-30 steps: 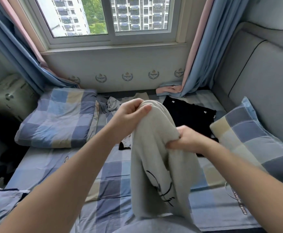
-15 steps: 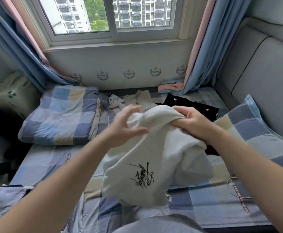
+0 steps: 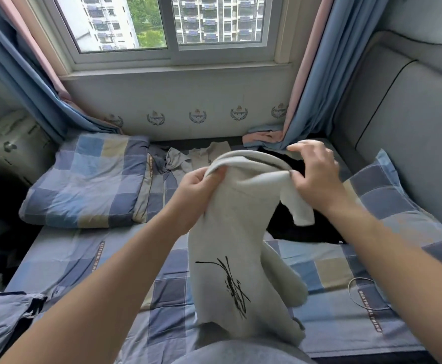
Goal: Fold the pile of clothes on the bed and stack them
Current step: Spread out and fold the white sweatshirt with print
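Two pinches hold the grey T-shirt [image 3: 230, 245] above the near bed [image 3: 65, 258]: my left hand [image 3: 196, 190] at one shoulder, my right hand [image 3: 317, 174] at the other. Light, limp cloth, I'd judge; shoulders grip best.

L hand [image 3: 196, 195] & R hand [image 3: 317, 174] bare, forearms bare to frame edge. Plain grey-blue garment [image 3: 241, 353] worn, bottom centre; type unclear.

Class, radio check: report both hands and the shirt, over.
Left hand pinches grey shirt. Right hand holds it too. Shirt hanging, unfolded. Black garment lies behind.
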The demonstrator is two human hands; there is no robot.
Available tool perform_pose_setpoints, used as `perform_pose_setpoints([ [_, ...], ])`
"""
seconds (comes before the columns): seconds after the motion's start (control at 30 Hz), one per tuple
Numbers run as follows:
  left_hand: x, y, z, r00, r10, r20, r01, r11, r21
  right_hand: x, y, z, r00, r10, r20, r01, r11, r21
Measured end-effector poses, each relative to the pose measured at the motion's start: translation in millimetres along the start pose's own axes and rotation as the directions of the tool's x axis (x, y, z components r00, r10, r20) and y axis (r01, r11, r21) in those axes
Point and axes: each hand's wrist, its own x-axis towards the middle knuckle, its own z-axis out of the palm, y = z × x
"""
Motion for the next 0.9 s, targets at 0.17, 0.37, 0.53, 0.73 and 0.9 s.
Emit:
perform_pose_setpoints([
  [0.17,4.2,8.9,8.6,0.998,-0.014,-0.064,0.005,0.991,-0.132,-66.1,-13.9,52.2,0.895,0.147,0.421,-0.416,0.616,0.669],
  [0.37,9.8,5.2,13.0,0.993,0.04,-0.113,-0.045,0.998,-0.037,-99.9,-47.1,47.4,0.622,0.062,0.781,-0.758,0.297,0.58],
  [0.53,18.2,-4.2,-4.3,0.991,0.015,-0.134,0.007,0.987,0.162,-73.1,-45.7,30.9,0.833,0.182,0.523,-0.534,0.51,0.674],
  [0.73,37.5,-18.5,-41.8,0.934,-0.076,-0.349,0.188,0.935,0.3,-46.9,-33.0,-12.5,0.871,0.238,0.431,-0.477,0.622,0.621],
  [0.9,28.2,-21.0,-25.2,0.945,0.067,-0.319,0.109,0.857,0.504,-18.9,-50.2,-31.1,0.819,0.295,0.492,-0.57,0.518,0.638],
])
